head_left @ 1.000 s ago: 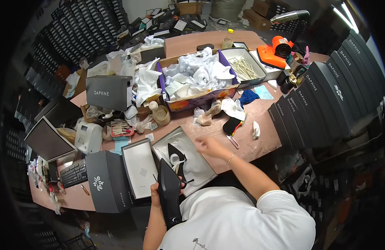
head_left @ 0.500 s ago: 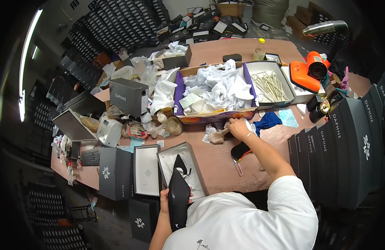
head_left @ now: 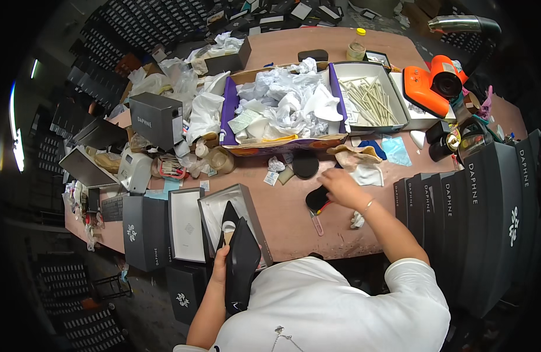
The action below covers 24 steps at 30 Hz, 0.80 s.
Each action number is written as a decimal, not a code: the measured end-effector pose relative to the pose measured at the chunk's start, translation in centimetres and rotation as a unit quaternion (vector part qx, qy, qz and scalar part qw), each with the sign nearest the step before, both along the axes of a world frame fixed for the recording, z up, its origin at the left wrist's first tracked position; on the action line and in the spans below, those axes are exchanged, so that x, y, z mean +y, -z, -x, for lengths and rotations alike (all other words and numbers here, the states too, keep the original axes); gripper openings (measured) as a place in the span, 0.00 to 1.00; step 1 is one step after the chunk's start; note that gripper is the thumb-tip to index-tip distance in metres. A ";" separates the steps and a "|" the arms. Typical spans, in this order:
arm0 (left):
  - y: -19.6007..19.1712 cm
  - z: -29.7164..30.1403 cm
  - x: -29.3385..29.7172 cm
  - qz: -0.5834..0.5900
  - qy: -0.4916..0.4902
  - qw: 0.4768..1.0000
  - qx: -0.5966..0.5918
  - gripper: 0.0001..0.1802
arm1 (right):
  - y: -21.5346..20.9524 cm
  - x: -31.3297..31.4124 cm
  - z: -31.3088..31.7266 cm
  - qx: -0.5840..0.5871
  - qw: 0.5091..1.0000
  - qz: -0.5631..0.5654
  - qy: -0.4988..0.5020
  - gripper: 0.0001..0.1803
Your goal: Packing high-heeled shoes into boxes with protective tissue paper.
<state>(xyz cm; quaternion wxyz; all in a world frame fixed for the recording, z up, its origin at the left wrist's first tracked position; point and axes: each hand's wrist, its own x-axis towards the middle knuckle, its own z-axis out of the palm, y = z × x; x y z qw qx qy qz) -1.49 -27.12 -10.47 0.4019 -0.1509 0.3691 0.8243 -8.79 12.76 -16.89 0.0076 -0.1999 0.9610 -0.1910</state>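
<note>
Low at the front, my left hand (head_left: 219,265) is closed round a black pointed shoe (head_left: 244,258). Its mate, another black shoe (head_left: 229,216) with a white and tan inside, lies partly behind it in an open grey shoebox (head_left: 247,205). Over the table, my right hand (head_left: 344,189) is open with fingers bent downward, close to a black pad with a red and yellow edge (head_left: 316,200); whether they touch cannot be seen. A pink-handled tool (head_left: 317,224) lies beside the pad. Farther back are a round black disc (head_left: 305,164) and a crumpled beige cloth (head_left: 354,156).
A purple-sided carton (head_left: 229,111) of crumpled white paper stands at the back, beside a box of pale sticks (head_left: 370,100). An orange device (head_left: 426,91) stands back right. Dark shoeboxes (head_left: 481,223) line the right; a white lid (head_left: 188,226) is at left.
My right hand has let go of the beige cloth, which now lies farther right, and has come nearer the black pad. The black disc shows now. The whole view has shifted slightly.
</note>
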 end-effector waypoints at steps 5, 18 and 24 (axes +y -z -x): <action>-0.6 1.5 1.4 0.004 0.032 0.999 0.004 0.43 | 8.1 -1.7 -0.4 -0.052 0.992 -0.050 -0.104 0.29; 2.4 3.7 -0.9 -0.080 -0.007 0.996 -0.047 0.40 | 2.9 -3.7 4.3 0.092 0.989 0.064 0.094 0.30; 3.7 4.5 -1.1 -0.077 0.011 0.994 -0.074 0.38 | 8.9 -5.4 7.1 0.050 0.979 -0.111 0.162 0.20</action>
